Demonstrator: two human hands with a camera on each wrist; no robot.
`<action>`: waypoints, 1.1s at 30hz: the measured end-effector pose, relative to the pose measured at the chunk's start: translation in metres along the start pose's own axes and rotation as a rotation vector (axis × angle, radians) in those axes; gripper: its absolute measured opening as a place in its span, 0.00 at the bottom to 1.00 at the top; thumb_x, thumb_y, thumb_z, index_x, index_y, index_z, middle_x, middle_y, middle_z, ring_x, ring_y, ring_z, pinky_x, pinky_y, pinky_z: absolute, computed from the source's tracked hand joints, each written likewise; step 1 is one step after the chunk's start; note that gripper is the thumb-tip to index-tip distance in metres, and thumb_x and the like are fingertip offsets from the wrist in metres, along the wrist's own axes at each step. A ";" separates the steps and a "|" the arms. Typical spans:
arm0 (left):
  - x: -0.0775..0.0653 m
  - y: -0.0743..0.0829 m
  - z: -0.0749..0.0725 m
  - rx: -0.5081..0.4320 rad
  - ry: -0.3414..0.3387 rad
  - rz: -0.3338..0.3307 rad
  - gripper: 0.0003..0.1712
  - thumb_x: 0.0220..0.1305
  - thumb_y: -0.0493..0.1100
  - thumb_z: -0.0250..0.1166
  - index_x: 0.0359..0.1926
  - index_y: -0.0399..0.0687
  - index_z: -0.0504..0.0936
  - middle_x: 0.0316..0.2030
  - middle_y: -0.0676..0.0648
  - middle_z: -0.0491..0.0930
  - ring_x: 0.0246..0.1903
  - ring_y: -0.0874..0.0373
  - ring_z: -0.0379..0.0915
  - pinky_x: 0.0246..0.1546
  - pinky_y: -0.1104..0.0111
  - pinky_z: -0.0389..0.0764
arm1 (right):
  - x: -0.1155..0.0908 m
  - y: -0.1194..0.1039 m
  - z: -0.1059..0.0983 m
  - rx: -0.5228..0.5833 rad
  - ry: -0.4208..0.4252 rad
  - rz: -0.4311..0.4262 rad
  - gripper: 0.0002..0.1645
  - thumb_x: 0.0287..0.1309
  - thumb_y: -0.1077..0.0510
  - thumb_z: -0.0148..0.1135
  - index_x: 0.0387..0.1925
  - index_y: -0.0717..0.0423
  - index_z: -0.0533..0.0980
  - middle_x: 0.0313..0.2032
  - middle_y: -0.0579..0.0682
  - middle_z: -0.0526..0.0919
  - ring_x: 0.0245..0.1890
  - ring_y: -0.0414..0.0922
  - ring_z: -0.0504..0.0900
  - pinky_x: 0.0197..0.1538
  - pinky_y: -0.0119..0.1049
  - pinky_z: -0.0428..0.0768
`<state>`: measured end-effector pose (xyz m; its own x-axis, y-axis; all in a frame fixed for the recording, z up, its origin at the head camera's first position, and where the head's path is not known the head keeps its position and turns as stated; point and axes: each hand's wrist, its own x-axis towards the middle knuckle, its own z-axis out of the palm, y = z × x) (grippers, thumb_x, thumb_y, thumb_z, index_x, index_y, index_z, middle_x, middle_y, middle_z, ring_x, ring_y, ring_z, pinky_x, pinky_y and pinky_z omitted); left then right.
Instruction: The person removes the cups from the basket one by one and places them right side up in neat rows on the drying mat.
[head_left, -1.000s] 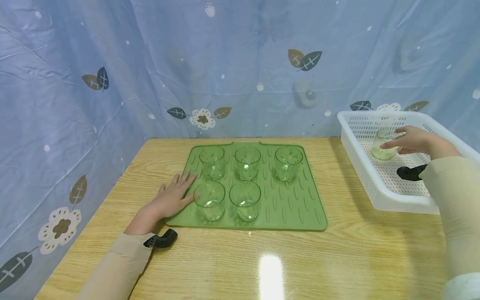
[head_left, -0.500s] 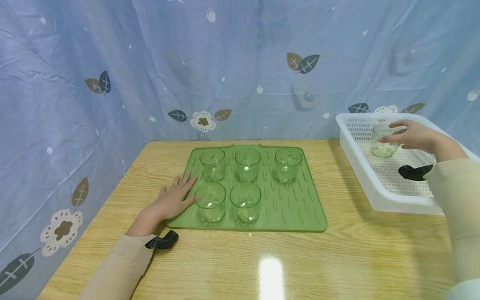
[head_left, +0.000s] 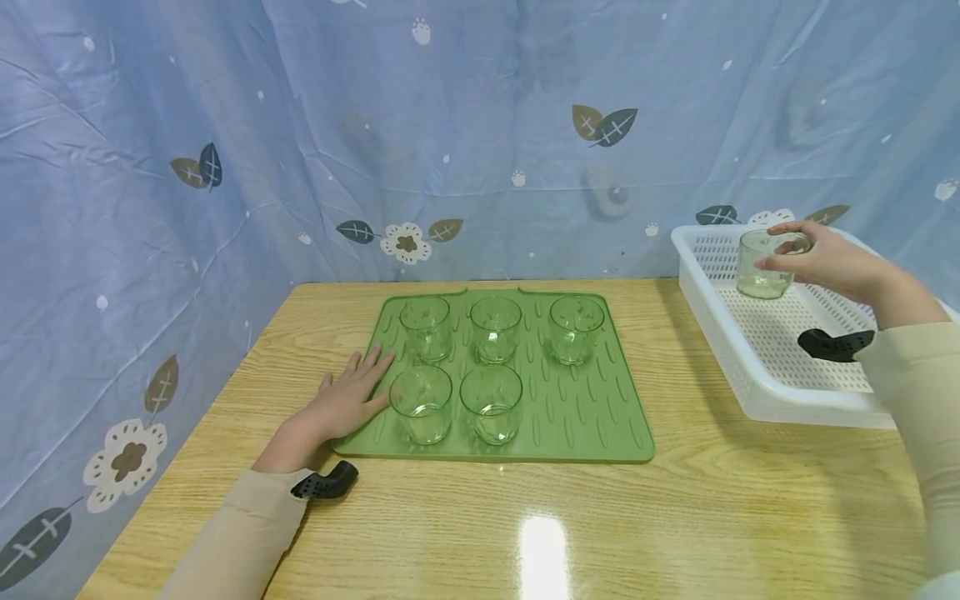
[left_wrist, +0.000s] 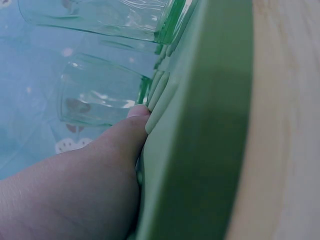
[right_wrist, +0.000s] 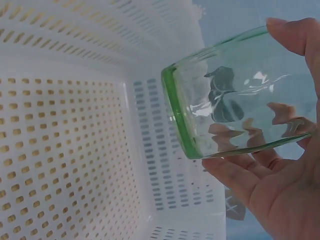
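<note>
My right hand [head_left: 843, 265] grips a clear green-tinted glass tumbler [head_left: 756, 268] near its rim, inside the white basket. In the right wrist view, thumb and fingers wrap the glass [right_wrist: 225, 105] from opposite sides, its thick base clear of the basket floor. My left hand [head_left: 341, 406] lies with fingers spread on the left edge of the green mat [head_left: 592, 417], thumb close to the front-left glass [head_left: 423, 408]. Three matching glasses stand upright in the mat's back row, including a right-hand one [head_left: 576, 329]; two stand in front, the second being a middle glass [head_left: 492, 408].
The white perforated basket [head_left: 817, 397] stands at the right of the wooden table [head_left: 420, 533], its walls rising around the held glass. A blue patterned curtain [head_left: 480, 192] hangs behind and along the left. Black wrist-camera mounts project from both sleeves.
My right hand has raised the glass off the basket floor, up and slightly toward the back. My left hand has stayed on the mat, and the other glasses stand as before.
</note>
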<state>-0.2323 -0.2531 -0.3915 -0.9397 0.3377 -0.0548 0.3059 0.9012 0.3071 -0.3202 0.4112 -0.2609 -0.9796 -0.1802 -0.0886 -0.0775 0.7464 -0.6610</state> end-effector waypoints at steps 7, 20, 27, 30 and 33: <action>0.001 0.000 -0.001 -0.012 -0.003 0.004 0.45 0.79 0.65 0.48 0.83 0.45 0.47 0.80 0.35 0.40 0.77 0.29 0.31 0.65 0.24 0.35 | -0.009 -0.005 -0.004 0.071 0.049 -0.027 0.32 0.76 0.49 0.56 0.70 0.27 0.52 0.65 0.69 0.56 0.41 0.24 0.70 0.41 0.19 0.72; 0.000 -0.001 -0.001 0.000 -0.007 -0.003 0.45 0.80 0.64 0.47 0.83 0.45 0.47 0.80 0.35 0.39 0.77 0.30 0.31 0.65 0.24 0.36 | -0.020 -0.012 -0.003 0.085 0.145 -0.046 0.47 0.76 0.46 0.56 0.83 0.51 0.44 0.63 0.62 0.56 0.47 0.31 0.65 0.70 0.71 0.52; 0.000 -0.002 -0.002 0.002 -0.004 0.002 0.45 0.79 0.66 0.47 0.83 0.45 0.47 0.80 0.35 0.39 0.77 0.31 0.31 0.65 0.24 0.36 | -0.029 -0.013 0.003 0.086 0.180 -0.092 0.36 0.76 0.49 0.56 0.78 0.35 0.55 0.57 0.43 0.60 0.44 0.26 0.69 0.60 0.30 0.64; 0.001 -0.001 -0.002 0.003 -0.005 0.006 0.46 0.79 0.66 0.47 0.83 0.46 0.47 0.80 0.35 0.39 0.77 0.30 0.31 0.65 0.24 0.36 | -0.032 -0.015 0.005 0.083 0.195 -0.102 0.34 0.77 0.49 0.56 0.77 0.34 0.56 0.57 0.41 0.60 0.44 0.26 0.69 0.56 0.28 0.65; 0.000 -0.001 -0.001 -0.001 -0.010 0.003 0.46 0.79 0.66 0.46 0.83 0.46 0.46 0.80 0.35 0.38 0.77 0.31 0.31 0.65 0.24 0.35 | -0.034 -0.015 0.007 0.079 0.214 -0.097 0.33 0.77 0.48 0.55 0.76 0.34 0.56 0.59 0.40 0.59 0.45 0.27 0.67 0.67 0.46 0.61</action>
<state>-0.2332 -0.2544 -0.3906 -0.9372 0.3430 -0.0635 0.3085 0.8999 0.3081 -0.2844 0.4016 -0.2526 -0.9859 -0.1021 0.1327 -0.1666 0.6781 -0.7159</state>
